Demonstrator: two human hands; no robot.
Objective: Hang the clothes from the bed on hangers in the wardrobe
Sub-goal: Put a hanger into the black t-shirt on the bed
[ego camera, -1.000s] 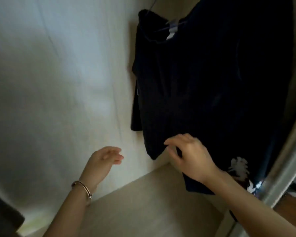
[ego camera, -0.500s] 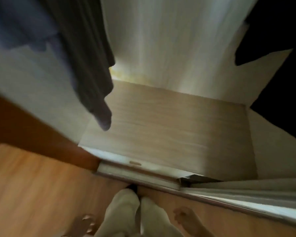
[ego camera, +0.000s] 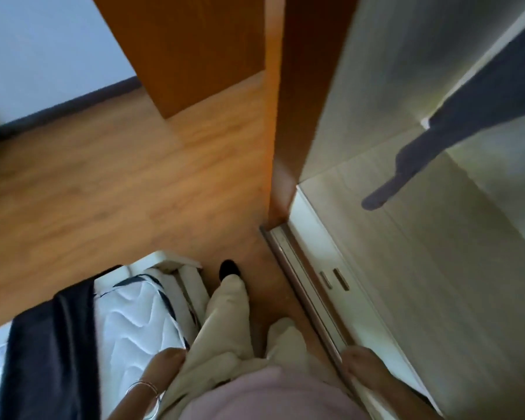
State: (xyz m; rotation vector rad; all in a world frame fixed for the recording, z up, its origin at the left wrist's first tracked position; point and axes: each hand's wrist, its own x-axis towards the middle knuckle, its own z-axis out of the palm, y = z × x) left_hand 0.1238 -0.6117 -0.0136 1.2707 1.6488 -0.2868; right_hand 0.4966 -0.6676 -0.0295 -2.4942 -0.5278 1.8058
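A dark garment (ego camera: 52, 344) lies across the white quilted bed (ego camera: 134, 322) at the lower left. In the wardrobe (ego camera: 437, 268) on the right, a grey-blue sleeve of a hung garment (ego camera: 455, 128) dangles above its pale floor. My left hand (ego camera: 164, 366), a bracelet on its wrist, hangs beside my left leg with nothing in it. My right hand (ego camera: 361, 366) hangs at my right side over the wardrobe's sliding track, also holding nothing; its fingers look loosely relaxed.
My legs in cream trousers (ego camera: 225, 322) stand in the narrow strip of wooden floor (ego camera: 119, 183) between bed and wardrobe. An orange-brown wardrobe door panel (ego camera: 194, 47) rises ahead. The metal sliding track (ego camera: 303, 286) runs along the wardrobe's front edge.
Both hands have dropped from the hung dark garment to my sides. The view has swung left and down, away from the wardrobe interior, bringing the bed and its dark garment into sight.
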